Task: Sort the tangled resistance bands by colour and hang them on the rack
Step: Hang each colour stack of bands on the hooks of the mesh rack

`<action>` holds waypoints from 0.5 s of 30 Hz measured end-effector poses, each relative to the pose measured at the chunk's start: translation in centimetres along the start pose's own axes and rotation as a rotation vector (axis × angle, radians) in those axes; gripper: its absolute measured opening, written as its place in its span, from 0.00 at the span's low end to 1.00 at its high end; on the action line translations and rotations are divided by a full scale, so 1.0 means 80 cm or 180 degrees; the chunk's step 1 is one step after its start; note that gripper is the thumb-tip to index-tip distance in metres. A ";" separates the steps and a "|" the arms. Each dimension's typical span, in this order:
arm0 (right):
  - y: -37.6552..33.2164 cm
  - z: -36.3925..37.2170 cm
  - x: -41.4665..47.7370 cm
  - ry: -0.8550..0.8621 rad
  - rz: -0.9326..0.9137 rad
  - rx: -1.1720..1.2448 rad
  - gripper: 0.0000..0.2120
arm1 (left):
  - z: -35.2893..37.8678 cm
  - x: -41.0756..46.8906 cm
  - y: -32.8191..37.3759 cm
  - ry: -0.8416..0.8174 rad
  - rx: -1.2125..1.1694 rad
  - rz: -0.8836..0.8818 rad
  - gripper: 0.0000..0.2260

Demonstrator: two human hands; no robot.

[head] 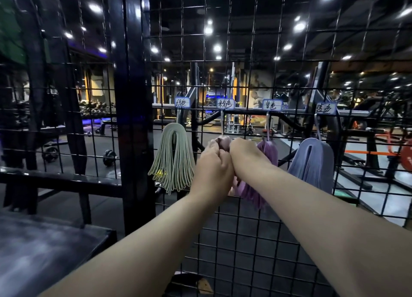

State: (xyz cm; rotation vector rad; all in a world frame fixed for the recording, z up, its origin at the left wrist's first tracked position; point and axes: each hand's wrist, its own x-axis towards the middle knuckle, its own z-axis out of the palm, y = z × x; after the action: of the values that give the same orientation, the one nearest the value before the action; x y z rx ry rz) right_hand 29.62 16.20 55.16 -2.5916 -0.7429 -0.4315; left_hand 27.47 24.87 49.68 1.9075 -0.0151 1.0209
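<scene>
Left hand and right hand both had fingers clamped round pink bands, up at second hook of rack. Risk imo: loop could miss hook and whole bunch drop, or it could snag purple bands just beside.

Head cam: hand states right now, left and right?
Left hand: fingers curled, gripping the pink bands.
Right hand: fingers curled, gripping the same pink bands.

Arms outstretched; left hand, right hand touching, both gripping pink bands.
</scene>
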 end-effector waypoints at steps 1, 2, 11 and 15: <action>-0.001 0.001 0.004 -0.0096 0.0115 0.0039 0.09 | 0.000 0.001 -0.001 0.0021 0.0016 0.0010 0.14; -0.002 0.003 0.009 -0.0198 0.0234 0.0085 0.08 | -0.001 0.001 0.001 0.0050 0.0066 0.0028 0.14; 0.018 0.035 0.009 -0.0140 -0.0049 -0.0544 0.06 | 0.001 0.004 -0.010 0.0171 0.0188 0.0280 0.07; 0.017 0.042 0.006 -0.0183 -0.0043 -0.0643 0.06 | -0.006 0.006 -0.008 0.0022 0.0183 -0.0070 0.11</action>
State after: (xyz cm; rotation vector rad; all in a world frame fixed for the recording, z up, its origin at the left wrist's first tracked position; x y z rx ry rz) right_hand 31.37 16.89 51.98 -2.7991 -0.7723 -0.4591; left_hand 27.73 25.72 49.65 1.9519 0.0397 1.0229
